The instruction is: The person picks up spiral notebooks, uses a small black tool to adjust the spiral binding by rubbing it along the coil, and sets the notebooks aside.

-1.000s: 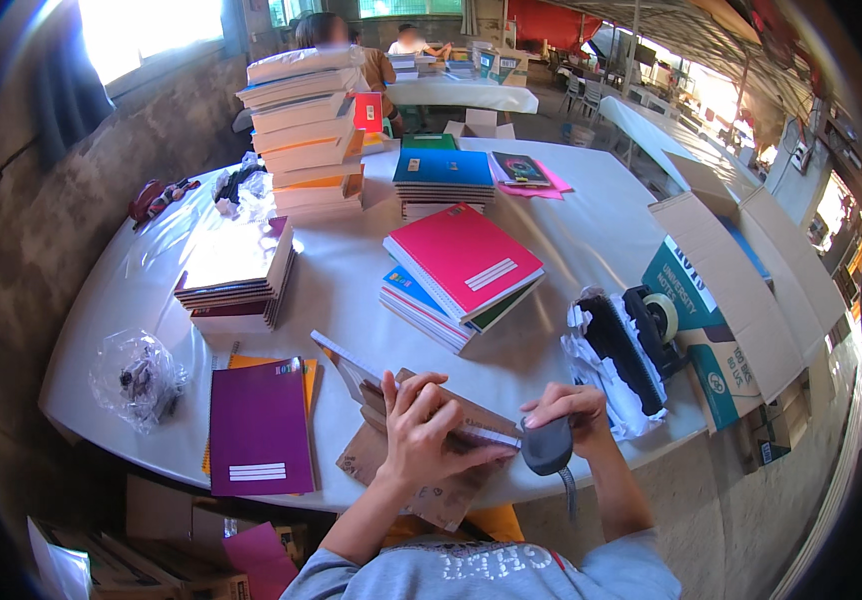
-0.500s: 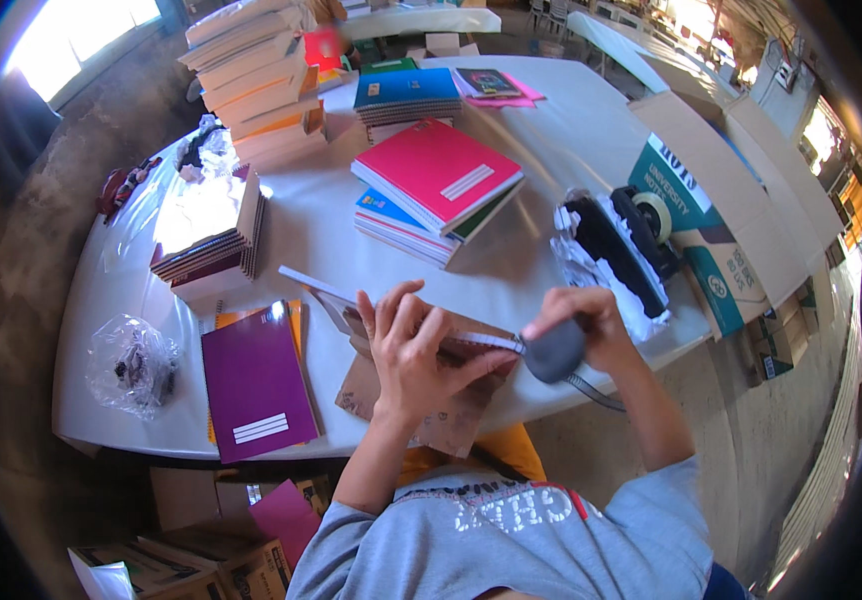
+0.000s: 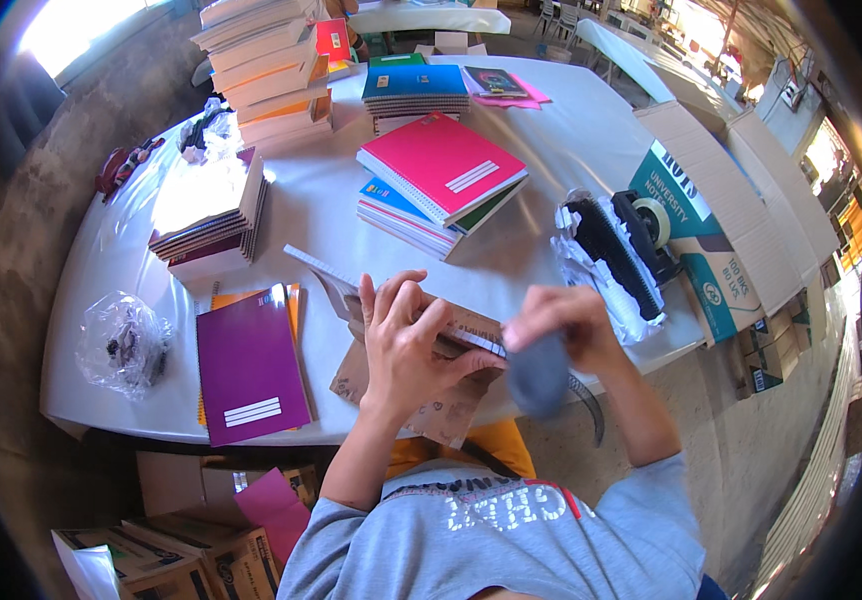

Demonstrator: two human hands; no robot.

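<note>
My left hand (image 3: 396, 345) is closed round a notebook with a brown board cover (image 3: 323, 270), its thumb against the near edge and its fingers over the far side. This notebook is tilted up on its edge. Under it lies brown cardboard (image 3: 451, 418) at the table's front edge. At the notebook's right end, my right hand (image 3: 569, 325) grips a dark grey, rounded object (image 3: 538, 380) with a ribbed black tail (image 3: 589, 408) hanging from it. Motion blurs that object, so its kind is unclear. A purple notebook (image 3: 251, 360) lies left of my left hand.
Ahead stand a pile with a pink notebook (image 3: 446, 165) on top and a blue-topped notebook pile (image 3: 414, 82). Tall stacks (image 3: 276, 75) rise at the back left. A tape dispenser (image 3: 648, 225) and an open carton (image 3: 721, 280) are at the right. Clear plastic (image 3: 126, 345) lies left.
My right hand and the dark rounded object have shifted slightly left and down along the notebook's end, and the object is now blurred. My left hand keeps its hold. The whole view has shifted a little.
</note>
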